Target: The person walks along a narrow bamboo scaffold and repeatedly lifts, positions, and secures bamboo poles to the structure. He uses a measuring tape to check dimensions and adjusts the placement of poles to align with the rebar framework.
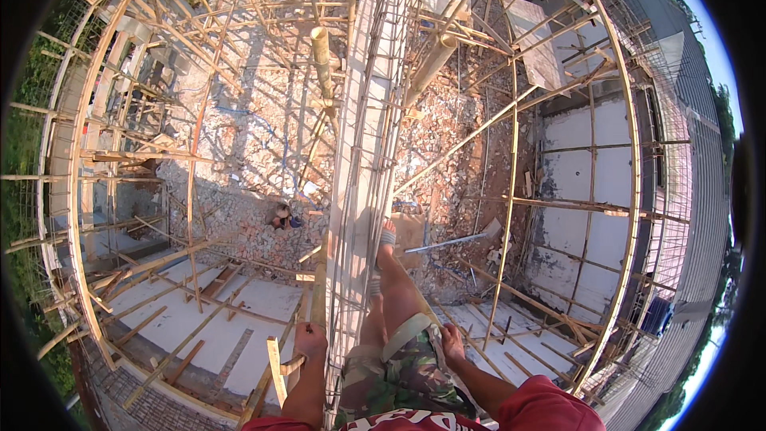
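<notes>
My left hand (309, 340) is closed beside the long beam, just above a short upright piece of timber (276, 370). A small dark spot shows at its fingers, too small to name. Close to the hem of my camouflage shorts (399, 375), my right hand (452, 342) has its fingers curled in; whatever they may grip is hidden. Between my hands runs a narrow concrete beam (351, 183) with steel reinforcing bars (379, 72) along it. My legs stretch forward over it, and one foot (388, 235) in a striped covering rests at its right edge.
Far below lies rubble (255, 144), where a person (285, 218) is partly seen. Bamboo poles (321, 64) and timber braces (471, 140) stand on both sides. White panels (590, 183) line the right. A curved rebar-and-timber frame (630, 152) rings the space.
</notes>
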`<state>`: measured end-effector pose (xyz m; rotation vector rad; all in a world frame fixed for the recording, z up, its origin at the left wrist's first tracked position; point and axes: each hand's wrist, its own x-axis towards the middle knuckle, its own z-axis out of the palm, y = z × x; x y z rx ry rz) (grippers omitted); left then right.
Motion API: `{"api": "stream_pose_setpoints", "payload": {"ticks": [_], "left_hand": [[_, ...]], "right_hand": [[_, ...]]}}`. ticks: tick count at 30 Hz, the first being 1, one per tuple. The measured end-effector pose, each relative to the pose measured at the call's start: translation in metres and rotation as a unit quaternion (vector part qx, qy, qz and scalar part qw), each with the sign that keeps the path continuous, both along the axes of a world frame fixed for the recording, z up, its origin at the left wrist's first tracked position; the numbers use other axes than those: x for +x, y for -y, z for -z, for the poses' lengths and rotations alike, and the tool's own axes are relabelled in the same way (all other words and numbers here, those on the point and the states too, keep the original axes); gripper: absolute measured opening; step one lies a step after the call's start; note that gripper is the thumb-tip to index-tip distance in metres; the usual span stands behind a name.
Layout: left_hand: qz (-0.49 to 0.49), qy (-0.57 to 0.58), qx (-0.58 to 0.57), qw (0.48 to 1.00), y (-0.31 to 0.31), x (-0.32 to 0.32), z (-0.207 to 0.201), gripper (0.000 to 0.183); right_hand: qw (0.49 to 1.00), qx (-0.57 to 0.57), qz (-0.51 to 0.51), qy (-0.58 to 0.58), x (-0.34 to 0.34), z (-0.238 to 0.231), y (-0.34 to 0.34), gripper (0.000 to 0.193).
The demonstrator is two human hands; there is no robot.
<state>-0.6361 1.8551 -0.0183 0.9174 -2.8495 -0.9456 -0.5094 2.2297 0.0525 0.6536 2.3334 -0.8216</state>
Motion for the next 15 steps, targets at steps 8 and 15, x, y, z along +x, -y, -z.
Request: {"api": "stream_pose_setpoints", "payload": {"ticks": [8,15], "left_hand": [[-0.015,0.070,-0.068,0.995,0.007,0.014,0.008,0.018],[-0.018,0.090,-0.065,0.994,0.008,0.016,-0.002,0.018]], "right_hand": [[0.980,0.153,0.112,-0.066,-0.233,0.010,-0.104,0.058],[0.934,0.184,0.107,-0.287,-0.653,0.011,-0.160,0.080]]}}
